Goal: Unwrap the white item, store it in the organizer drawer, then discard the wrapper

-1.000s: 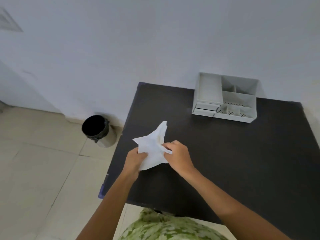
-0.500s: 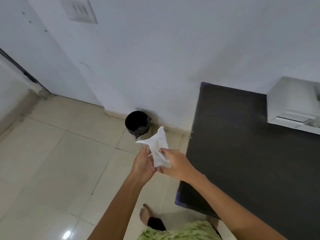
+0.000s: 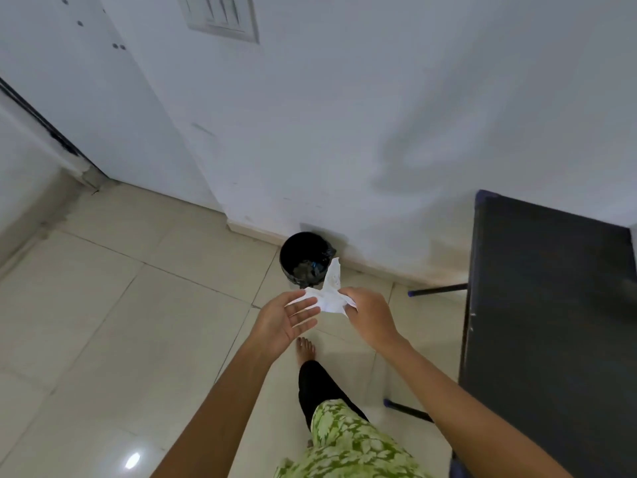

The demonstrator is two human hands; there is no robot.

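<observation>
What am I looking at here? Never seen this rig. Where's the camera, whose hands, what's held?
There is no machine: a person works bare-handed, and one wide-angle camera on their head looks forward and down. The right hand pinches a crumpled white wrapper. The left hand is open, palm up, fingertips at the wrapper's edge. Beyond the hands, a black bin stands on the tiled floor by the wall, some rubbish inside. The dark table is at right; the part in view is bare. The person's foot is below.
</observation>
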